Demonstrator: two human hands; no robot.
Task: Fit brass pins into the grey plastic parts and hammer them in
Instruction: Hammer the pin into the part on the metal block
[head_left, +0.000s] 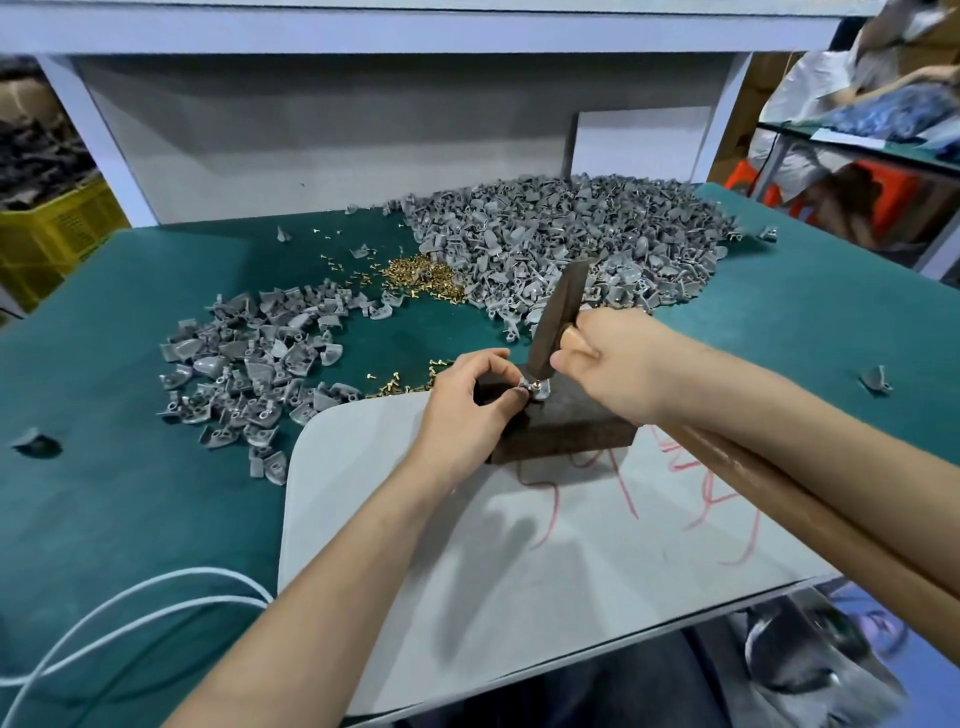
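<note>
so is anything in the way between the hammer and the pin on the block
Nothing visible is. The hammer, gripped by the right hand, has its head's lower end right by the brass pin in the grey part on the dark block. The left hand pinches the part just beside the pin, fingertips close to the strike.

Bare forearms (322, 587), bare left hand (460, 410) and right hand (621, 364); possibly dark trousers (597, 696) below.

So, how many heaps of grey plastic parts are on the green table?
2. The big heap lies at the back right, behind the hammer; the smaller heap lies left of the left hand. A few single parts lie scattered apart.
</note>
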